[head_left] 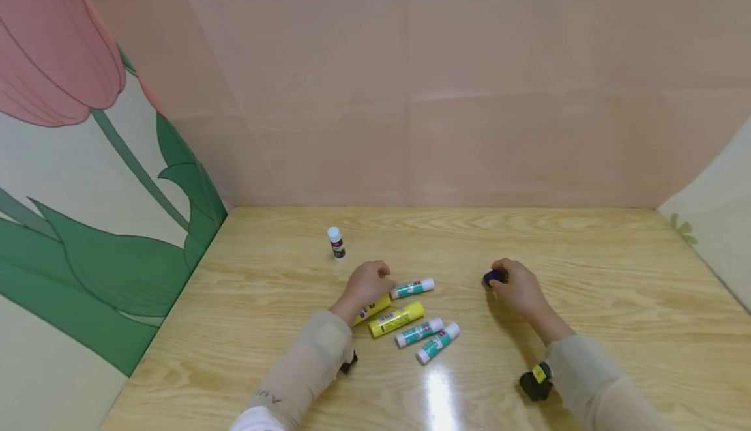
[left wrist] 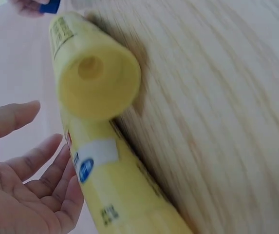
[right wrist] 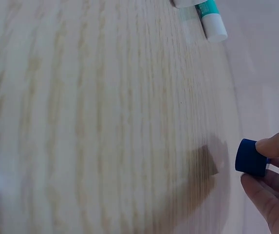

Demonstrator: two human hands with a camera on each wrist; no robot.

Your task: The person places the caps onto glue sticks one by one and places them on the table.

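Observation:
My right hand [head_left: 522, 291] pinches a small dark blue cylinder [right wrist: 250, 157] between thumb and fingers, over the table's right half. My left hand [head_left: 365, 285] holds nothing; its fingers are loosely bent beside a yellow glue stick [left wrist: 129, 180] that the hand partly covers in the head view. A second yellow glue stick [head_left: 396, 319] lies alongside, its hollow end facing the left wrist camera. Just right of the left fingers lies a teal and white glue stick [head_left: 412, 289]. Two more teal ones, a nearer [head_left: 438, 343] and a farther [head_left: 419, 332], lie side by side toward me.
A white-capped glue stick [head_left: 337, 245] with a dark label stands upright behind the left hand. The wood-grain table [head_left: 639, 287] meets a pinkish backdrop [head_left: 440, 124] at its far edge. A panel with a painted tulip [head_left: 64, 46] borders the left side.

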